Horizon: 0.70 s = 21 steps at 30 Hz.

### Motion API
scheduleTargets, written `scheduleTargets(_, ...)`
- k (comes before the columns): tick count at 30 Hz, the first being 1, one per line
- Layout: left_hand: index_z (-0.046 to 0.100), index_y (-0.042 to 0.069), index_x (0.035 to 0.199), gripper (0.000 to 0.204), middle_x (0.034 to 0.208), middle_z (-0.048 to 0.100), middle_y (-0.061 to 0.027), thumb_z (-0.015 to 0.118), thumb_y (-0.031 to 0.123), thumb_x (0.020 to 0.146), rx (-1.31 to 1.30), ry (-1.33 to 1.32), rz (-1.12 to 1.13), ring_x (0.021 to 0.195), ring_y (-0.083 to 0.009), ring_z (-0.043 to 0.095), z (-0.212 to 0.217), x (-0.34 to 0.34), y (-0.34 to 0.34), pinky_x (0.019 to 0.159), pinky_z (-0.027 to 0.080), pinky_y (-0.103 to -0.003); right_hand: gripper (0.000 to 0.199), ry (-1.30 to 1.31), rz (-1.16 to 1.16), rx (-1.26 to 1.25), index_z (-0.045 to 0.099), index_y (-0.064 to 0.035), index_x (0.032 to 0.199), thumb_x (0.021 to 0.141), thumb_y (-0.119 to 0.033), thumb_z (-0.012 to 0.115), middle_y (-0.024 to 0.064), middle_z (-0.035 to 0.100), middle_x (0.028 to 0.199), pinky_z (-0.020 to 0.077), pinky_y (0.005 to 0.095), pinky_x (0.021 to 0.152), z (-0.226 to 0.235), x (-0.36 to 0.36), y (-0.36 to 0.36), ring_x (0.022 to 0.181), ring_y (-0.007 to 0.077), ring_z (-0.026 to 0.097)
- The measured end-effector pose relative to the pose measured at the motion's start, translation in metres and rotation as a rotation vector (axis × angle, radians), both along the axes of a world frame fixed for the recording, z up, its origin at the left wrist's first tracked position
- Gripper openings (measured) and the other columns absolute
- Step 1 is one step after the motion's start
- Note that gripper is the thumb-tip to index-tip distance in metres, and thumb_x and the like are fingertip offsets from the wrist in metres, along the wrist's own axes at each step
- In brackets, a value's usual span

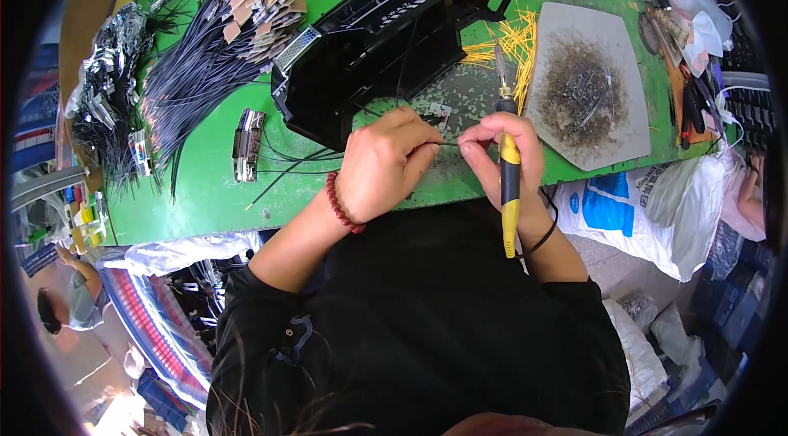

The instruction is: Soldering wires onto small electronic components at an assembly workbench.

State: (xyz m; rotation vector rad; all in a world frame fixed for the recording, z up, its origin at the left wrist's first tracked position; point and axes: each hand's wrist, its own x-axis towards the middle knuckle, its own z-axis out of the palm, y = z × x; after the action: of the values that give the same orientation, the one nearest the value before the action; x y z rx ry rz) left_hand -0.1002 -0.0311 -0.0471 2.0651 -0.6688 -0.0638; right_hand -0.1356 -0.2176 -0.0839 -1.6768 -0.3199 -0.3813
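Black shirt (460,313): nearest, below both hands | left hand (384,161): thumb and finger pinching thin wire (449,144) | wire: between both hands | right hand (530,158): fingertips meeting at wire, soldering iron (510,177) gripped across it | black case (345,66): beyond left hand | grey board (560,29): right of right hand

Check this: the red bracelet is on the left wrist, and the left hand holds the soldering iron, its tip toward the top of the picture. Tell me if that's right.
Wrong hand: the head view shows the soldering iron in the right hand, its tip toward the top of the picture. The red bracelet is on the left wrist, as you said.
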Motion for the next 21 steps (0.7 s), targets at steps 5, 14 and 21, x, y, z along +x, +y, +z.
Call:
scheduleTargets(5, 0.064, 0.0, 0.084, 0.007, 0.075, 0.061, -0.0103, 0.066, 0.006, 0.081, -0.169, 0.194, -0.043, 0.07, -0.0217, 0.059, -0.001, 0.001, -0.008, 0.064, 0.046, -0.03, 0.039, 0.118, 0.054, 0.214, 0.047, -0.002, 0.113, 0.081, 0.008, 0.067, 0.0104, 0.064, 0.087, 0.0548, 0.0263, 0.066, 0.0, -0.007, 0.005, 0.077, 0.0143, 0.065)
scheduleTargets(14, 0.064, -0.001, 0.087, 0.01, 0.077, 0.06, -0.002, 0.064, 0.009, 0.089, -0.422, 0.725, -0.112, 0.071, -0.0095, 0.053, -0.002, 0.003, -0.003, 0.065, 0.044, -0.026, 0.05, 0.173, 0.179, 0.391, 0.038, -0.0039, 0.121, 0.082, 0.003, 0.069, 0.0155, 0.064, 0.09, 0.0578, 0.0305, 0.07, 0.003, -0.007, 0.0, 0.079, 0.0174, 0.065)
scheduleTargets(21, 0.064, -0.001, 0.087, 0.009, 0.081, 0.062, -0.0042, 0.065, 0.008, 0.088, -0.434, 0.634, -0.17, 0.076, -0.0103, 0.056, -0.007, 0.005, 0.0, 0.069, 0.045, -0.026, 0.045, 0.247, 0.203, 0.461, 0.043, -0.0031, 0.116, 0.081, 0.007, 0.068, 0.0107, 0.064, 0.09, 0.0545, 0.0272, 0.071, 0.008, -0.006, 0.003, 0.082, 0.0161, 0.066)
